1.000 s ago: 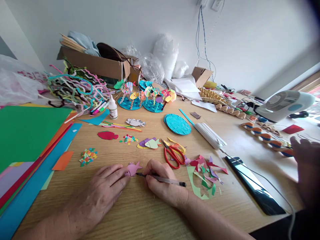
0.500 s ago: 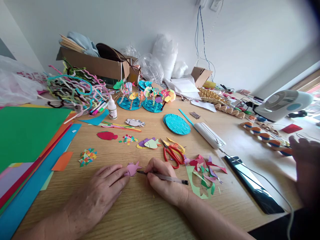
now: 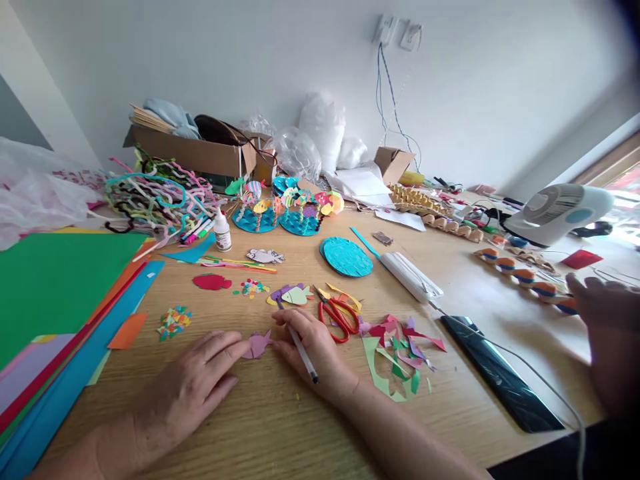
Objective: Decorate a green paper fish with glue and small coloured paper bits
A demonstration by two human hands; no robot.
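Observation:
A small purple paper fish (image 3: 259, 345) lies on the table between my hands. My left hand (image 3: 193, 373) rests with its fingers stretched out, the fingertips at the fish's left end. In my right hand (image 3: 320, 350) is a pen (image 3: 303, 350), tilted with its tip pointing away from me; my thumb and a finger are by the fish's tail. Beyond lie pale green (image 3: 299, 295) and purple (image 3: 280, 293) paper fish, overlapping, beside red-handled scissors (image 3: 340, 320). A red paper fish (image 3: 212, 281) and a drawn white fish (image 3: 265, 256) lie farther left.
Coloured paper sheets (image 3: 65, 287) cover the left side. Paper scraps (image 3: 400, 347), a black phone (image 3: 500, 373) and a white power strip (image 3: 411, 277) lie right. A glue bottle (image 3: 223, 230), blue discs (image 3: 347, 257) and pipe cleaners (image 3: 155, 200) stand farther back. Another person's hand (image 3: 603, 313) is at right.
The pen has swung from pointing left at the purple fish's tail to pointing away from me. The fish has turned slightly, and my right fingers have come to its tail. The view has tilted up.

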